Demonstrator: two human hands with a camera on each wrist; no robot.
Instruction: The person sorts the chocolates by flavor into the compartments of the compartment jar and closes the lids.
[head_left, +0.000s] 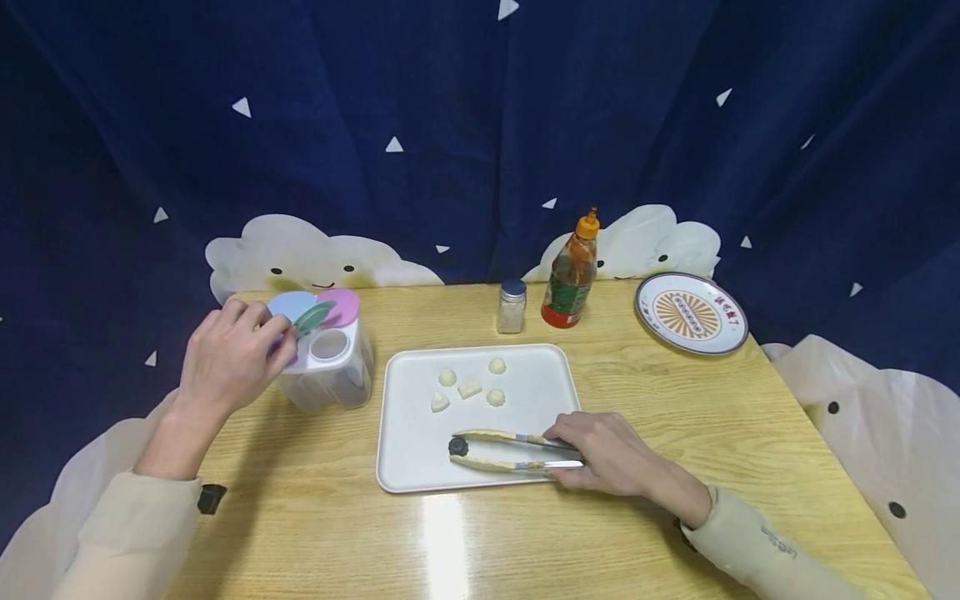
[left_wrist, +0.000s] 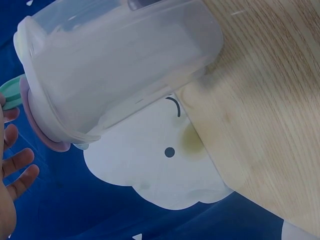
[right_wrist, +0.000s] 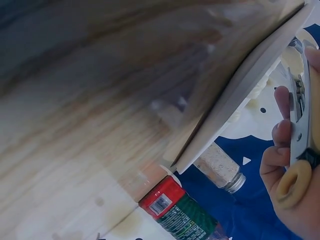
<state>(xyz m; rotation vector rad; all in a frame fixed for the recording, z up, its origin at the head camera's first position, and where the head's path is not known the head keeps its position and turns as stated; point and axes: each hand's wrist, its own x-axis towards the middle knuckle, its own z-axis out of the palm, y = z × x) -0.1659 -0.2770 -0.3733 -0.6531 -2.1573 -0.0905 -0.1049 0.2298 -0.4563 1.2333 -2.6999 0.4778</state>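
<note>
My left hand (head_left: 232, 354) pinches a green lid (head_left: 313, 317), raised and tilted over a clear container (head_left: 322, 387). One round opening (head_left: 328, 344) in the white top is uncovered; blue (head_left: 291, 303) and pink lids (head_left: 342, 305) lie behind it. In the left wrist view the green lid (left_wrist: 12, 92) shows at the fingertips. My right hand (head_left: 603, 454) grips tongs (head_left: 491, 465) low over a white tray (head_left: 405, 462). Between the tong tips sits a small dark moulded piece (head_left: 458, 447). Several pale moulded pieces (head_left: 469, 387) lie farther back on the tray.
Behind the tray stand a small jar (head_left: 512, 310) with a dark blue cap and a sauce bottle (head_left: 570, 279) with an orange nozzle. A patterned plate (head_left: 731, 332) lies at the back right of the wooden table (head_left: 337, 533). A dark blue curtain (head_left: 450, 83) hangs behind.
</note>
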